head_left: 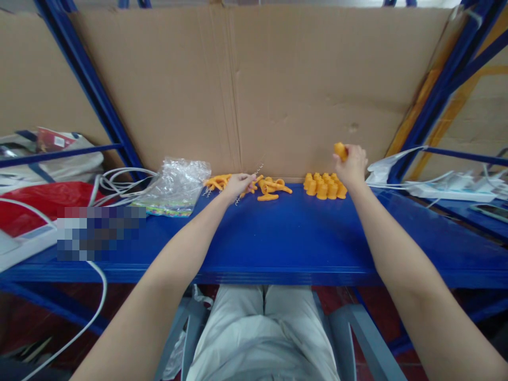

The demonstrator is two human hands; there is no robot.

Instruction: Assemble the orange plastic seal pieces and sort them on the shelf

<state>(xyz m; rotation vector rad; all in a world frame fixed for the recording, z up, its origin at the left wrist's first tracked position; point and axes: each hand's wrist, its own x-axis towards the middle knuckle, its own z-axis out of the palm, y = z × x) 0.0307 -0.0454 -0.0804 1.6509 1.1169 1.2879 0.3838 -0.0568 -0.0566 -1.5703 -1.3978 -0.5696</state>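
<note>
My left hand is closed on a corkscrew, whose metal spiral points up and right from the fingers. Beside that hand lies a pile of orange corkscrews, some with their spirals showing. Loose orange plastic pieces, some curved and some hollow, lie just to its right. Raised above the table on the right, my right hand grips an orange plastic cup-shaped piece. Below and left of it, several similar orange cup-shaped pieces stand close together in rows.
The blue table backs onto a cardboard panel. Clear plastic bags and white cables lie at the left, near a red bag. A white power strip sits at the right, with a phone beyond.
</note>
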